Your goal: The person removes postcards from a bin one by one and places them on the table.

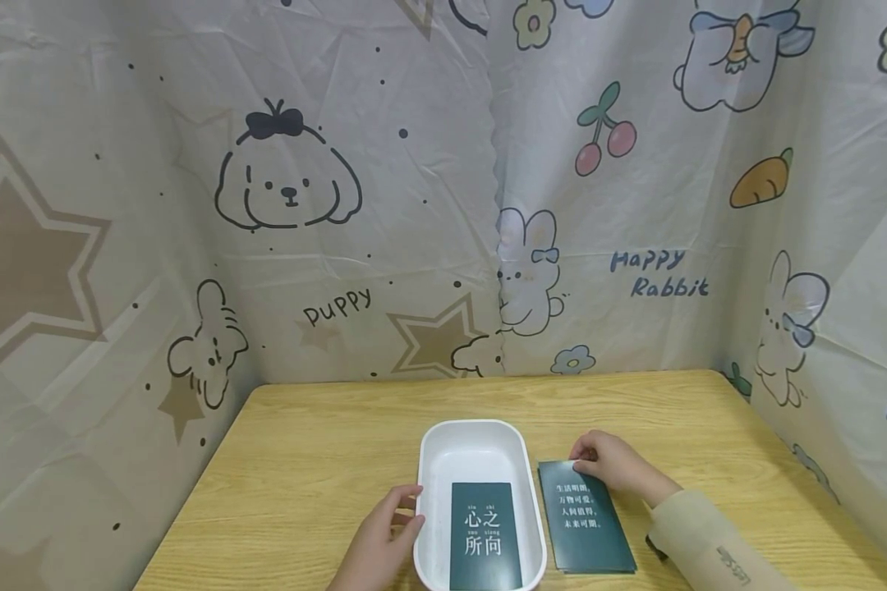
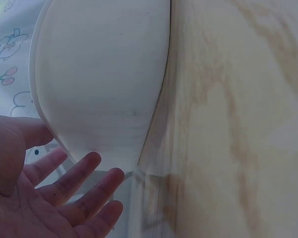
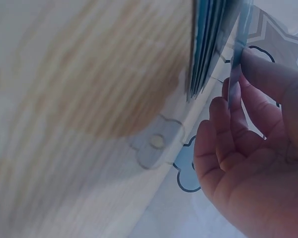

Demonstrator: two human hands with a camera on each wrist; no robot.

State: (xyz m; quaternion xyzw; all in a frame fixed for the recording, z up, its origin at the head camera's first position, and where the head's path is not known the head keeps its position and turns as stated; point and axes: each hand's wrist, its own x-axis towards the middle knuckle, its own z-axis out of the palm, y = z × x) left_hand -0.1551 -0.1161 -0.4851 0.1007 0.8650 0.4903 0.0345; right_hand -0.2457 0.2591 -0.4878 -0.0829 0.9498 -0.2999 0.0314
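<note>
Right hand [image 1: 621, 469]: thumb and fingers pinch a card [image 3: 242, 34], its edge parted from the stack [image 3: 204, 54] beside the box [image 1: 473, 464].
Left hand [image 1: 381, 533]: fingers loosely spread against the box, gripping nothing.
Card: might drop if that pinch is weak (it looks thin).
Box: could slide if bumped.

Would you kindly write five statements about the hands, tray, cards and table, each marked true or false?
1. The right hand pinches the top card of the green stack. True.
2. The white tray contains nothing. False: a green card lies inside.
3. In the head view, the stack lies left of the tray. False: it lies to the right.
4. The left hand is at the tray's edge. True.
5. The table is plain black. False: it has a yellowish wood grain.
</note>
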